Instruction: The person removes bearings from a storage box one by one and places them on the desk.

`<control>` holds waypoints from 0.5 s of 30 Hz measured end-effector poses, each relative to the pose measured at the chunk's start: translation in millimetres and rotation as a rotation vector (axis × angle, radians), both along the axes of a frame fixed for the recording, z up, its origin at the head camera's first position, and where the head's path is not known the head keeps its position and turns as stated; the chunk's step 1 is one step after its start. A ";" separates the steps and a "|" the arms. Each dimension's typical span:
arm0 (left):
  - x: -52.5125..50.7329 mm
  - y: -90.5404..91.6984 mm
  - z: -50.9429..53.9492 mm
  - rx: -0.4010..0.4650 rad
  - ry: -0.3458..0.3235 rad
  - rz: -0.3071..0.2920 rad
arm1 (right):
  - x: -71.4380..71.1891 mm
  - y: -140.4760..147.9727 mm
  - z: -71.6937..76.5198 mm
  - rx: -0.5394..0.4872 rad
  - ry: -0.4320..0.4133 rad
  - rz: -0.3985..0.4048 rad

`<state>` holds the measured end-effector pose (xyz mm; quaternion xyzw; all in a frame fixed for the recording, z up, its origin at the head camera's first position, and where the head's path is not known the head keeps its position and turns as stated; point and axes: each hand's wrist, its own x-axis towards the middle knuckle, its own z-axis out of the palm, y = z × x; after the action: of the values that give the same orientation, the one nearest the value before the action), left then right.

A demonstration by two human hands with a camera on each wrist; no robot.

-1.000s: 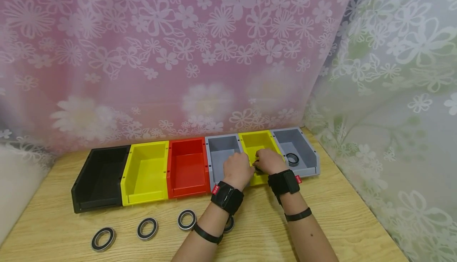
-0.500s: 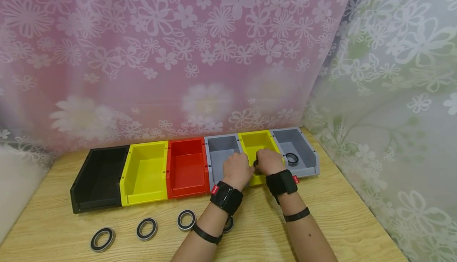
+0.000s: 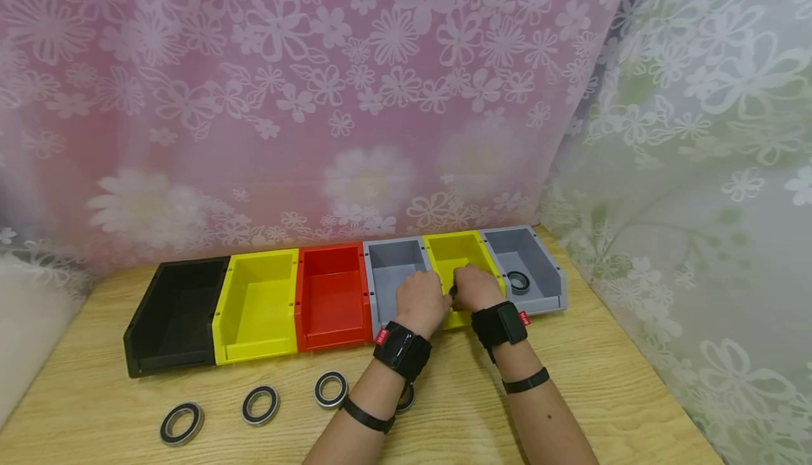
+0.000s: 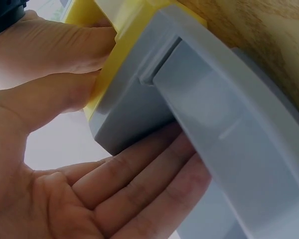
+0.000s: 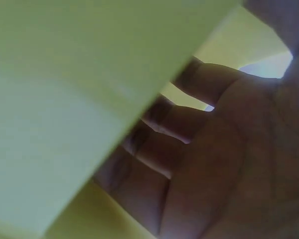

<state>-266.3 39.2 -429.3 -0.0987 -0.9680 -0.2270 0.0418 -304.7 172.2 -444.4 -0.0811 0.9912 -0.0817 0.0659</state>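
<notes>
In the head view my left hand (image 3: 421, 301) is at the wall between the middle grey bin (image 3: 393, 257) and the right yellow bin (image 3: 452, 245). The left wrist view shows this hand (image 4: 65, 184) gripping that wall, thumb at the yellow side (image 4: 139, 17) and fingers under the grey one (image 4: 229, 114). My right hand (image 3: 477, 287) reaches into the yellow bin, pinching a dark bearing (image 3: 453, 292) that is mostly hidden. Its fingers bend behind a yellow wall (image 5: 89, 84) in the right wrist view.
A bearing (image 3: 518, 282) lies in the far-right grey bin (image 3: 547, 268). Black (image 3: 184, 303), yellow (image 3: 256, 303) and red (image 3: 333, 303) bins stand to the left. Bearings (image 3: 181, 423) (image 3: 260, 405) (image 3: 330, 389) (image 3: 406, 397) lie in front, the last partly behind my left forearm.
My right hand has shifted slightly left within the yellow bin, and the dark bearing at its fingers has moved a little up and left. My left hand has stayed almost still.
</notes>
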 end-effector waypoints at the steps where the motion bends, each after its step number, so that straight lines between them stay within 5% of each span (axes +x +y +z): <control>1: -0.2 -0.1 0.0 -0.002 0.003 -0.001 | -0.3 0.0 0.6 -0.004 -0.003 0.001; 15: -1.4 -1.4 1.2 -0.008 -0.023 -0.013 | 0.5 2.5 5.3 -0.088 -0.040 0.036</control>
<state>-267.7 37.7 -428.1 -0.1024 -0.9687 -0.2245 0.0288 -304.2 174.7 -439.1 -0.1000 0.9835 -0.1256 0.0836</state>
